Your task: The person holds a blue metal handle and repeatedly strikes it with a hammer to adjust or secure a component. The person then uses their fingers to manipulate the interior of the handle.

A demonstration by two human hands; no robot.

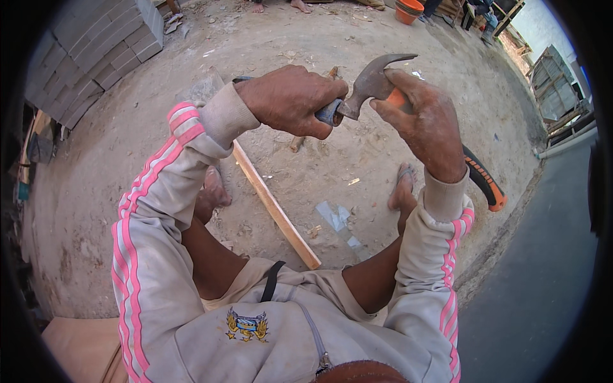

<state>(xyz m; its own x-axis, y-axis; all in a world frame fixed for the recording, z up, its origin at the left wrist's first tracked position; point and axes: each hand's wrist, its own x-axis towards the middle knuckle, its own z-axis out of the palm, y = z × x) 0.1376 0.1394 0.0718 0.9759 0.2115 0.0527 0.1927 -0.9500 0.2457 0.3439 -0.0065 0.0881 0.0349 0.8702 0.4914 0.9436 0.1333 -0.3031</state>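
Note:
My right hand is closed on a claw hammer, gripping it just below its head. Its black and orange handle reaches out past my right wrist, and the curved claw points up and right. My left hand is wrapped round a blue-grey handle, whose end meets the hammer's striking face. What tool this handle belongs to is mostly hidden by my fist. Below my hands, a long narrow wooden strip slants across the ground between my legs.
Grey blocks are stacked at the far left. Orange buckets and other people's feet are at the back. Clear plastic scraps and wood bits lie on the dirt ground. A grey surface runs along the right side.

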